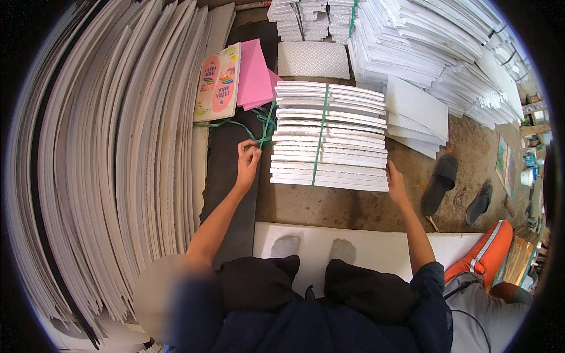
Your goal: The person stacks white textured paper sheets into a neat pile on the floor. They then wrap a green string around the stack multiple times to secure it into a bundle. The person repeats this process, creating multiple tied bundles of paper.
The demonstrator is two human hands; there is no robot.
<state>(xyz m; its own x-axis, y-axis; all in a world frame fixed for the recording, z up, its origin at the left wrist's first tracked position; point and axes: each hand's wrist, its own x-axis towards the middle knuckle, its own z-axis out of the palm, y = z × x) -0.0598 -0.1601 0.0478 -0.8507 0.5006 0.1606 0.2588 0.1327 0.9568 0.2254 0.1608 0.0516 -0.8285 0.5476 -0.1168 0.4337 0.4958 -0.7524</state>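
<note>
A bundle of white foam sheets (347,135) lies on the floor in front of me, bound across by a green strap (319,141). My left hand (248,157) pinches the loose end of the green strap (253,130) at the bundle's left side. My right hand (395,179) presses flat against the bundle's near right corner. A pink sheet (254,73) and a printed package (218,82) lie beyond my left hand.
Tall stacks of white sheets (118,147) lean at the left. More tied white bundles (435,53) pile up at the back right. A pair of dark sandals (440,183) sits on the floor at right. A white board (376,250) lies under my knees. An orange bag (488,250) rests at lower right.
</note>
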